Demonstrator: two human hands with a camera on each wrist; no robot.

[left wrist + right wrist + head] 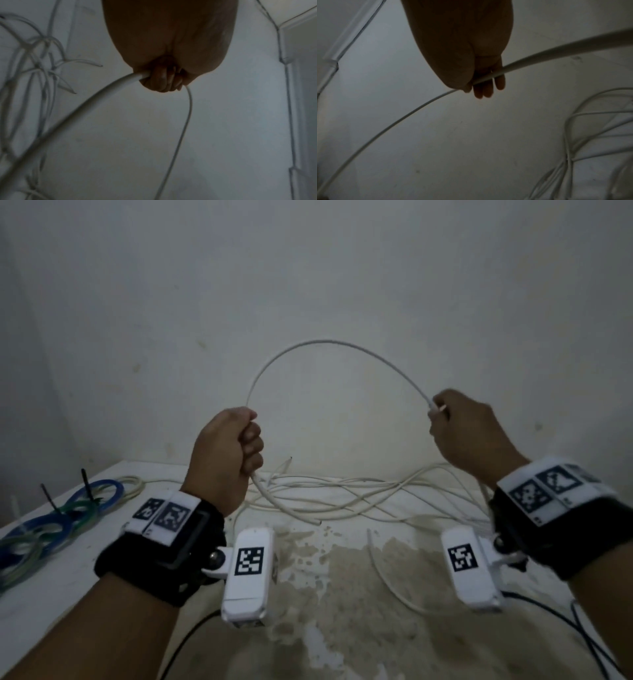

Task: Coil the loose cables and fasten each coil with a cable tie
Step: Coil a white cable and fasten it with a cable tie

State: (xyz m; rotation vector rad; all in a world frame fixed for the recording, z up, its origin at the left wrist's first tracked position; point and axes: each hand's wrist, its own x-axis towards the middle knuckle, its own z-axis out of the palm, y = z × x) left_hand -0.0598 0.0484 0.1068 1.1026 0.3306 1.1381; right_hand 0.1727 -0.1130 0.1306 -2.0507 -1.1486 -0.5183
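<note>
With white cable (329, 342) arched above the tabletop (68, 594), left hand (226, 453) fisted around it, right hand (469, 433) pinching its end: best to bring hands together, keeping loops even, untwisted.

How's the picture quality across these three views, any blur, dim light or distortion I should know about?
Head view: dim, flat light, soft at the edges, wide-angle bending; the white cable arched between the left hand and right hand stays readable. Left wrist view: hand backlit and dark, near cable stretch blurred. Right wrist view: hand nearly a silhouette, near cable smeared, pile soft.
</note>
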